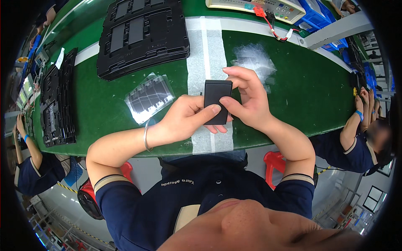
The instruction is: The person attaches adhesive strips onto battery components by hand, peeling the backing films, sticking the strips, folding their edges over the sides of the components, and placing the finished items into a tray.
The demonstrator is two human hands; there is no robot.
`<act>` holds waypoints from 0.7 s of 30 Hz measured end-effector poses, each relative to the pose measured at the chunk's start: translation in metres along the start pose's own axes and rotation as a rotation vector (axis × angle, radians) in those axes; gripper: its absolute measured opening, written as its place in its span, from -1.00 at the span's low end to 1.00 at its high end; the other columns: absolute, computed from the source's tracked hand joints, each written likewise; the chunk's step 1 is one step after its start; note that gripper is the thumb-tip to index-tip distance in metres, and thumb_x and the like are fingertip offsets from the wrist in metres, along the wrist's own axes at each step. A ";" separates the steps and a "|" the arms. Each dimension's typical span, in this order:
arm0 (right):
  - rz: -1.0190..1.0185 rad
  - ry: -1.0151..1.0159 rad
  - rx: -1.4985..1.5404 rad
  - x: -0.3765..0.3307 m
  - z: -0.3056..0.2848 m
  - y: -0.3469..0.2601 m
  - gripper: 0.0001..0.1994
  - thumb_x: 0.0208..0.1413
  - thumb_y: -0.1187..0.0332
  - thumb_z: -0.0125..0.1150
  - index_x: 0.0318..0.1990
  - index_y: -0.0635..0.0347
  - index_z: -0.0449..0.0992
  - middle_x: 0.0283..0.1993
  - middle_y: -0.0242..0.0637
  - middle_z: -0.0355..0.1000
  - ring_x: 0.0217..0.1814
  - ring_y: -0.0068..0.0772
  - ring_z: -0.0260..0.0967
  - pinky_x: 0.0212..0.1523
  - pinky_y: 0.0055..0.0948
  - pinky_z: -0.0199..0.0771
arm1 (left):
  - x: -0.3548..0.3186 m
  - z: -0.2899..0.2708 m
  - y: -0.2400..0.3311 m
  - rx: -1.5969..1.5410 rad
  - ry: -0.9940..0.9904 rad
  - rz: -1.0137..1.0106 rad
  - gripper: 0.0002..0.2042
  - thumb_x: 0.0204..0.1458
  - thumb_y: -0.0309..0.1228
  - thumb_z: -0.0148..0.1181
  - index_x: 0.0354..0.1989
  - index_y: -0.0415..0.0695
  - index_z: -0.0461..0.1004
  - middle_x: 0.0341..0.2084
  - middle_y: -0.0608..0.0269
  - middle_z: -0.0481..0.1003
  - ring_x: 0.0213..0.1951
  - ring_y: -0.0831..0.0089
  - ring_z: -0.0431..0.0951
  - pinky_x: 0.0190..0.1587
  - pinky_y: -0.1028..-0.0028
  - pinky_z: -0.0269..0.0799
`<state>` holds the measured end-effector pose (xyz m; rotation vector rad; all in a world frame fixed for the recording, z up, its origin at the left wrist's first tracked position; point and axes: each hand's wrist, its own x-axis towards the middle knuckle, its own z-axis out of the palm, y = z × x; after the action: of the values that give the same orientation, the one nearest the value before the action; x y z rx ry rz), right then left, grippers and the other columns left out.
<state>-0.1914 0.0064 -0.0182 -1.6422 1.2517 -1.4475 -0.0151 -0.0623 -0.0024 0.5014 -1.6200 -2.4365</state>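
Observation:
A flat black rectangular block (218, 93) with a smooth face is held above the pale strip that crosses the bench. My left hand (182, 119) grips its left side, thumb across the face and fingers beneath. On the other side my right hand (254, 102) lays its thumb on the face near the right edge. The bent right index finger is by the upper right corner. Left of the block lie clear film sheets (150, 97) with dark strips. A loose pile of clear film pieces (254, 65) is spread beyond my right hand.
Black moulded trays (167, 42) are stacked at the back left, with another tray stack (56, 106) at the far left. A test instrument (268, 9) with red and black leads and blue bins (312, 19) stand at the back right. Co-workers sit on both sides.

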 end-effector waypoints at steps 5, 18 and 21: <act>0.225 -0.146 0.487 0.003 -0.004 -0.002 -0.55 -0.12 0.49 0.24 0.01 0.24 0.34 -0.07 -0.22 0.34 -0.17 -0.46 0.34 -0.11 -0.40 0.31 | 0.000 -0.002 -0.003 -0.009 0.033 0.035 -0.76 0.17 -0.43 -0.14 -0.20 -0.35 0.40 -0.36 0.11 0.51 -0.34 0.40 0.56 -0.32 0.50 0.51; -0.220 -0.424 0.203 0.015 -0.020 -0.002 -0.63 -0.14 0.29 0.30 -0.14 0.25 0.49 -0.06 -0.03 0.38 0.04 0.03 0.25 -0.01 -0.09 0.26 | 0.006 -0.026 0.010 0.593 0.006 0.317 -0.82 -0.12 -0.47 0.21 -0.33 -0.27 0.47 -0.47 0.16 0.46 -0.37 0.42 0.48 -0.32 0.50 0.39; 0.048 -0.295 -0.012 0.005 -0.037 -0.002 -0.57 -0.38 0.52 0.35 -0.18 0.21 0.53 -0.14 -0.28 0.42 -0.07 -0.30 0.34 -0.10 -0.41 0.38 | -0.004 -0.046 0.009 1.214 -0.022 0.631 -0.75 -0.24 -0.45 0.21 -0.35 -0.31 0.44 -0.20 0.01 0.41 -0.13 0.08 0.43 -0.17 0.29 0.41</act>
<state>-0.2272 0.0077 -0.0061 -1.7467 1.1254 -1.1209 0.0049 -0.1046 -0.0095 0.0335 -2.5916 -0.8507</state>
